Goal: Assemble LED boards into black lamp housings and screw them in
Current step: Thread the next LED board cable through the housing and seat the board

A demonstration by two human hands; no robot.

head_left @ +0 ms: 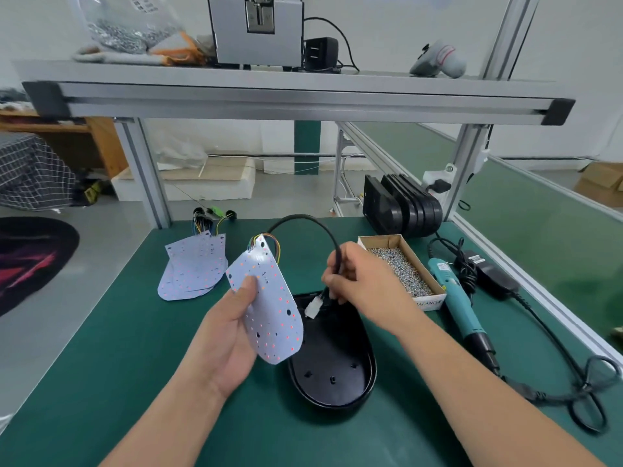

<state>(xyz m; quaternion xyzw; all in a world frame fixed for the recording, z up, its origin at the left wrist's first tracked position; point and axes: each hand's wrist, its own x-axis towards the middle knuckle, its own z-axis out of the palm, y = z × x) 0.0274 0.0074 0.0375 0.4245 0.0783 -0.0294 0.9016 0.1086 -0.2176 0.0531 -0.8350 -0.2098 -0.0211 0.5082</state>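
Pinching the LED board (273, 325) at its edge, my left hand (229, 335) finds it, I judge, light, thin, stiff; right hand (362, 281) pinches its limp cable (303, 218) over the black lamp housing (337, 365).

Green-topped counter (118, 365) under an aluminium-frame shelf (303, 96). White wall (387, 21) behind, grey floor (67, 332). Left: wooden desk (104, 146), checked cloth (30, 170), dark round rug (27, 261). Right: long green belt (539, 230), cardboard box (601, 183) on the floor. Green post (306, 146) mid-back. Light soft, even.
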